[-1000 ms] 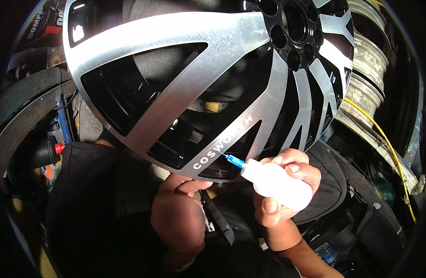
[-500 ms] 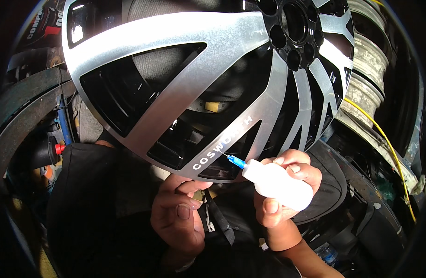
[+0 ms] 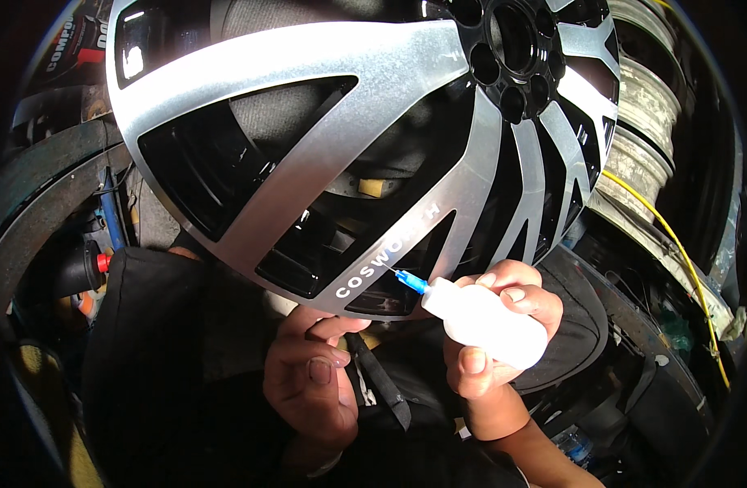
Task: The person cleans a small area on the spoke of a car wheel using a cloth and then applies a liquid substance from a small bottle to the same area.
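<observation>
A large alloy wheel (image 3: 373,77) with black inner faces and bare silver spokes fills the upper middle, tilted toward me. White letters run along one lower spoke. My right hand (image 3: 477,376) is closed round a white squeeze bottle (image 3: 499,325), thumb below and fingers over the top. The bottle's blue needle tip (image 3: 411,282) points up and left, its thin needle at the lettering; whether it touches is too fine to tell. My left hand (image 3: 315,382) is at the wheel's lower edge, fingers curled against the rim, partly hidden behind it.
Bare steel wheels (image 3: 646,102) are stacked at the right, with a yellow hose (image 3: 666,228) passing over them. At the left lie a black cone-shaped part with a red tip (image 3: 103,263) and a blue rod (image 3: 111,211). A dark bottle (image 3: 72,49) stands at the upper left.
The wheel, bottle and right hand have shifted very slightly left in view. Both hands keep the same hold, and the needle stays by the lettering.
</observation>
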`<state>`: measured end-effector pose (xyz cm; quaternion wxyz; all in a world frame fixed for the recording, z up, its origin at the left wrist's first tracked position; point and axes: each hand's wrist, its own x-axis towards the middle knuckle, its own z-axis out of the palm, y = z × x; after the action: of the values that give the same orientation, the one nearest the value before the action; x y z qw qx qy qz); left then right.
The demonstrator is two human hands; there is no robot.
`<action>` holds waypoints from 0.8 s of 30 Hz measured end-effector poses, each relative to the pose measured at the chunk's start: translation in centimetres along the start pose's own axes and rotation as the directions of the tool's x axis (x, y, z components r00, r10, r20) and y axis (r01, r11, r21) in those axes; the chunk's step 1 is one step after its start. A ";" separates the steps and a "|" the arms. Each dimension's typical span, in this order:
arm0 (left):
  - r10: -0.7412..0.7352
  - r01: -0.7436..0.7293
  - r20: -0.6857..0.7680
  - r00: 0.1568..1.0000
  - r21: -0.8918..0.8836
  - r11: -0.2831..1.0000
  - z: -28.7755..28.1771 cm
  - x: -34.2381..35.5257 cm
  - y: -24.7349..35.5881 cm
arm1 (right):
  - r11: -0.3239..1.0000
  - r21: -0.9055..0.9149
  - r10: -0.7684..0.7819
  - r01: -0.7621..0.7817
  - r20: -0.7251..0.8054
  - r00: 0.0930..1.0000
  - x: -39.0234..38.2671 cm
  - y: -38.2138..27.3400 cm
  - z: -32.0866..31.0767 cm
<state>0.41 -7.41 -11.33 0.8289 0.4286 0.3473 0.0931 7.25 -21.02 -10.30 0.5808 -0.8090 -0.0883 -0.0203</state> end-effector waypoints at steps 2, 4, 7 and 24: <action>-0.004 0.004 -0.008 1.000 0.006 1.000 0.1 0.0 0.1 | 1.000 0.006 -0.002 0.002 -0.007 1.000 0.0 0.0 0.1; -0.002 0.002 0.015 1.000 0.029 1.000 -0.1 0.1 -0.1 | 1.000 0.008 -0.003 0.003 -0.015 1.000 0.0 0.1 0.0; 0.003 -0.005 0.023 1.000 0.059 0.998 -0.3 0.1 0.2 | 1.000 0.027 -0.003 0.003 0.005 1.000 0.0 -0.2 0.1; -0.011 0.011 0.017 1.000 0.002 1.000 -0.2 0.0 -0.1 | 1.000 0.003 0.012 -0.012 0.001 1.000 0.0 0.0 0.0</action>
<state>0.29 -7.33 -11.47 0.8319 0.4283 0.3426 0.0845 7.27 -21.00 -10.26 0.5822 -0.8086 -0.0840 -0.0163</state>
